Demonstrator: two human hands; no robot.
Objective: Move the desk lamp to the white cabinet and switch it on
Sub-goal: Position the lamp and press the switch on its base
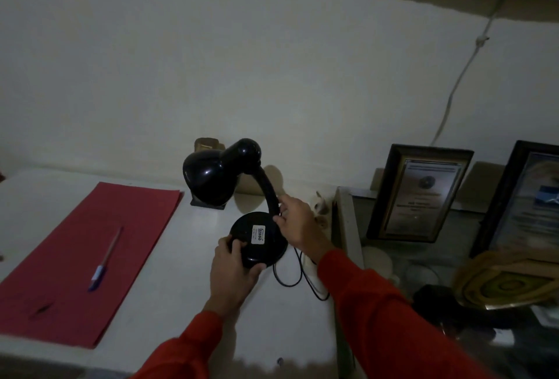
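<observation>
A: Since the desk lamp (242, 197) is set on the white cabinet (169, 294) at the centre of the frame, why are both hands kept on it?

B: The base is gripped at its near edge by the left hand (233, 275), so it is steadied. The lower neck is pinched by the right hand (298, 223), probably where a switch is searched.

A: Is the lamp lit?

B: No glow is seen. The cord (298, 272) is left loose at the right of the base.
</observation>
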